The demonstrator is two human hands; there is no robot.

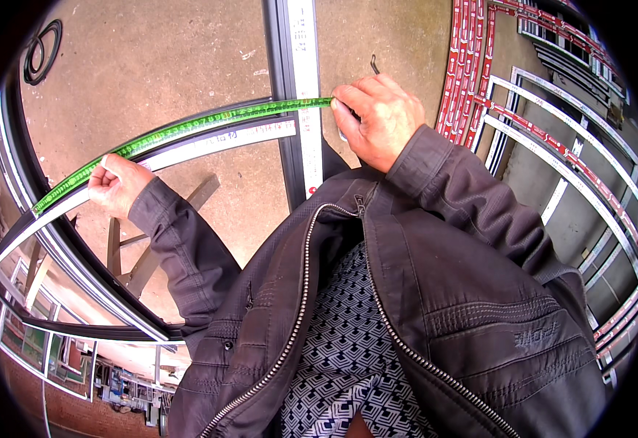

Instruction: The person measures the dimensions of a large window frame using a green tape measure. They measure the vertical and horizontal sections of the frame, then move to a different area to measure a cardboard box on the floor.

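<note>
A bright green measuring tape stretches from the far left of the frame to the upright bar in the middle. My right hand pinches its right end between thumb and fingers, just past the bar. On the left, my left hand has its fingertips closed on the tape's near edge. Beneath the tape runs a dark crossbar with a white strip, which meets the dark upright bar with a white face. A small dark hooked piece shows above my right hand; whether I hold it is unclear.
Black-and-white frame bars continue at the left. Red-and-white wrapped profiles and white frames lie at the right. A black coil rests on the concrete floor. Brown support legs stand under the frame.
</note>
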